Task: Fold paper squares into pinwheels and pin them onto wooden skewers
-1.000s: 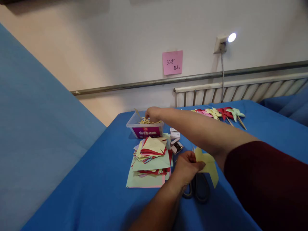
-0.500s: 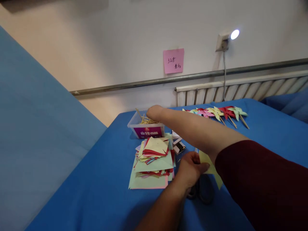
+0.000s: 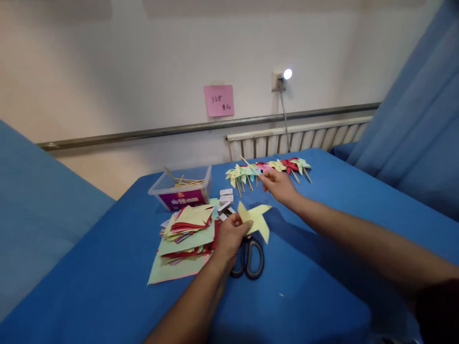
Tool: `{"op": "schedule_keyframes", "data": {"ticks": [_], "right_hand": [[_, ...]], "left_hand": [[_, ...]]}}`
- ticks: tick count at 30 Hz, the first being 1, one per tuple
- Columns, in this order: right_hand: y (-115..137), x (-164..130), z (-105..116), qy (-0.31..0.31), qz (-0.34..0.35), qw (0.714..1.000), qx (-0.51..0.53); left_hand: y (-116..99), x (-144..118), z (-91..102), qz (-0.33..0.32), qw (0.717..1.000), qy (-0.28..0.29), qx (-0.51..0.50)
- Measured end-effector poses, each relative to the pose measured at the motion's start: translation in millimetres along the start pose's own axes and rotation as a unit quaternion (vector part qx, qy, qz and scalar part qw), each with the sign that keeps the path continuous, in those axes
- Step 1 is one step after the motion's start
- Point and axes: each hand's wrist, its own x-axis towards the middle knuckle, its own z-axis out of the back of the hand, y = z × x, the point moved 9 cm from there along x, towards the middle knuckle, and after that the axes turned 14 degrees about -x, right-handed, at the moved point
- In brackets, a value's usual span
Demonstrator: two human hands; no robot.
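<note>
Pinched in my left hand (image 3: 229,239) is a yellow paper pinwheel (image 3: 258,220), its blades folded and spread. Beneath that hand lies a pair of scissors with black handles (image 3: 254,260); the blades are mostly hidden. My right hand (image 3: 279,184) is closed on a thin wooden stick (image 3: 250,165), which points up and to the left, above the row of finished pinwheels (image 3: 278,165). To the left of my left hand sits a pile of coloured paper sheets and cut squares (image 3: 193,217). Small white boxes (image 3: 226,195) stand just behind the left hand.
A clear plastic box (image 3: 182,193) with a purple label holds several wooden sticks at the back left. A blue cloth (image 3: 304,296) covers the table. Behind are a radiator (image 3: 308,134), a pipe, and a pink note (image 3: 219,101) on the wall.
My right hand has moved from the stick box to the right, now with a wooden stick in it. The left hand still holds the yellow pinwheel. The view has shifted rightward.
</note>
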Motion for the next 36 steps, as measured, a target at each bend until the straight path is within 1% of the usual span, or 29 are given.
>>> {"op": "schedule_keyframes", "data": {"ticks": [2, 3, 5, 7, 9, 11, 13, 14, 17, 18, 20, 23, 26, 29, 31, 33, 36], "right_hand": [[-40, -28, 2, -0.025, -0.083, 0.989, 0.12], [-56, -38, -1, -0.023, -0.113, 0.979, 0.171], [-80, -51, 0, -0.049, -0.156, 0.953, 0.254], [-93, -54, 5, -0.063, -0.174, 0.931, 0.313], [-97, -51, 14, -0.069, -0.173, 0.92, 0.345], [-91, -47, 22, -0.054, -0.156, 0.915, 0.369], [-78, -46, 22, -0.015, -0.127, 0.922, 0.365], [-69, -48, 18, 0.013, -0.112, 0.929, 0.352], [-43, -62, -3, 0.094, -0.077, 0.942, 0.312], [-36, -69, -11, 0.114, -0.076, 0.942, 0.307], [-24, -82, -28, 0.145, -0.079, 0.935, 0.313], [-12, -96, -47, 0.168, -0.091, 0.917, 0.35], [-9, -100, -55, 0.163, -0.107, 0.906, 0.376], [-9, -98, -50, 0.132, -0.106, 0.921, 0.35], [-4, -100, -45, 0.128, -0.096, 0.934, 0.321], [5, -107, -48, 0.156, -0.091, 0.931, 0.316], [15, -120, -60, 0.206, -0.103, 0.91, 0.344]], "left_hand": [[-4, 1, 0.5, -0.017, 1.0, -0.006, -0.012], [-5, 2, 1.6, -0.02, 1.0, -0.014, -0.017], [-8, 3, 3.8, -0.032, 0.999, -0.033, -0.023], [-11, 3, 5.6, -0.046, 0.997, -0.051, -0.031], [-16, 3, 8.4, -0.064, 0.994, -0.073, -0.042], [-23, 2, 13.1, -0.084, 0.99, -0.101, -0.056], [-28, 0, 17.7, -0.1, 0.985, -0.125, -0.068], [-30, 0, 19.7, -0.106, 0.983, -0.135, -0.071], [-31, -2, 23.9, -0.121, 0.977, -0.162, -0.067], [-30, -3, 24.3, -0.123, 0.976, -0.168, -0.062], [-26, -4, 20.5, -0.124, 0.977, -0.163, -0.05], [-16, -6, 10.7, -0.115, 0.982, -0.138, -0.055], [-10, -9, 1.9, -0.112, 0.985, -0.112, -0.065], [-9, -10, -1.0, -0.108, 0.987, -0.098, -0.065], [-12, -10, 1.6, -0.107, 0.987, -0.102, -0.067], [-16, -10, 4.8, -0.114, 0.986, -0.108, -0.065], [-24, -12, 4.7, -0.134, 0.984, -0.105, -0.051]]}}
